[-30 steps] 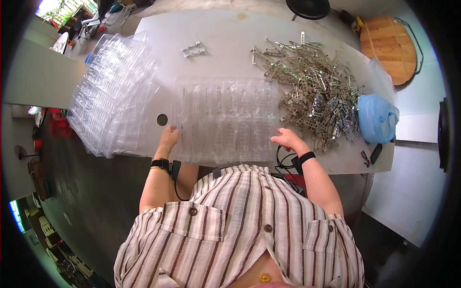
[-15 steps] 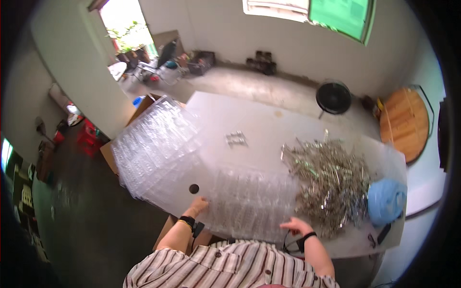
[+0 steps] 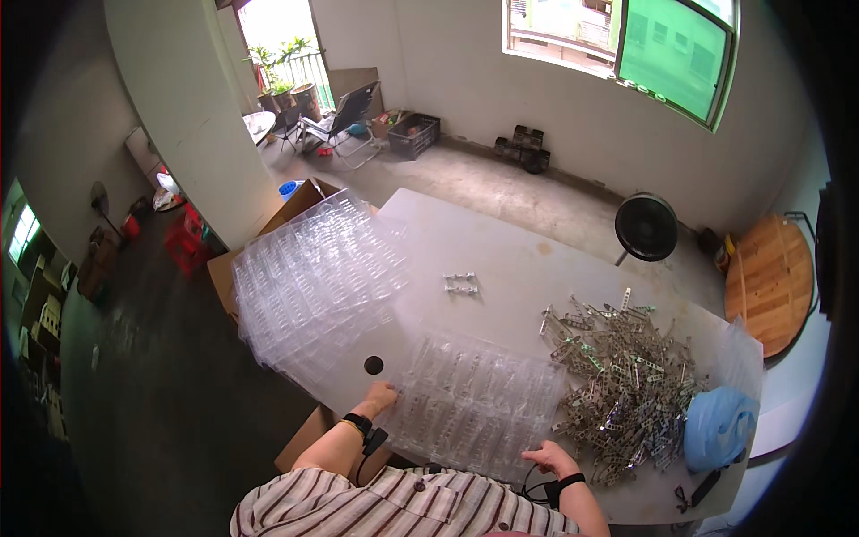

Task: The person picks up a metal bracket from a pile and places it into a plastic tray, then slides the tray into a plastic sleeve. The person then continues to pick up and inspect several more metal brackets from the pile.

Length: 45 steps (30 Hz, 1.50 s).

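Note:
A clear plastic blister tray with rows of long moulded pockets lies flat on the table in front of me. My left hand is closed on its left edge, near the round black hole in the table. At its lower right corner, my right hand pinches the rim between thumb and fingers. Just right of the tray spreads a heap of thin, perforated metal strips. Beyond the tray, a few small metal pieces lie by themselves. Whether the tray's pockets hold anything is hard to tell.
More clear trays are stacked at the table's left, over a cardboard box. A blue plastic bag sits at the right edge, beside a black object. Past the table stand a round black stool and a round wooden board.
The view has shifted, so the scene sits lower and further right. My right hand's pointing finger has curled in at the tray's corner. My left hand stays at the left edge.

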Available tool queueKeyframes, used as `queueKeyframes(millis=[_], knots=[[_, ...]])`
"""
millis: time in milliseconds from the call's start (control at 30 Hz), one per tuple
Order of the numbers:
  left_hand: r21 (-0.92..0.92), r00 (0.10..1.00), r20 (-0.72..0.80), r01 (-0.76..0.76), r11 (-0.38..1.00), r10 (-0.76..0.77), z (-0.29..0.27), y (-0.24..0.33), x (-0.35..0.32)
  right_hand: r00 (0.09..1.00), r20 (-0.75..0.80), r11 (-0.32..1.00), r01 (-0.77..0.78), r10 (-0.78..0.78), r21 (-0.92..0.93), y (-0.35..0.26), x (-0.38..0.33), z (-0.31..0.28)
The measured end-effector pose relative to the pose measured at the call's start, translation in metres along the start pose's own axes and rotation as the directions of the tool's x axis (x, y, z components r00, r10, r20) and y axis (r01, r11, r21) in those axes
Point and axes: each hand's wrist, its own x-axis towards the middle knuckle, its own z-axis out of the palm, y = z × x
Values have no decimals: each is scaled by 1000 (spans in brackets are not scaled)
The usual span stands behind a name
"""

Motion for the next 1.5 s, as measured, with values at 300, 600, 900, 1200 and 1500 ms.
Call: queueKeyframes(millis=[300, 600, 900, 1200, 1500], knots=[[-39, 999, -13, -34, 999, 34, 0, -13, 1, 999, 19, 994, 41, -43, 99, 10, -4, 5], [-123, 999, 28, -22, 992, 26, -6, -14, -5, 998, 17, 992, 53, -55, 118, 16, 9, 8], [32, 993, -61, -97, 995, 99, -1, -12, -3, 997, -43, 996, 63, -60, 57, 14, 10, 11], [24, 997, -13, -76, 997, 76, -3, 0, -7, 994, -106, 1000, 19, -20, -18, 2, -3, 11], [26, 998, -23, -53, 998, 54, 2, -7, -1, 997, -74, 1000, 21, -22, -13, 2, -2, 8]])
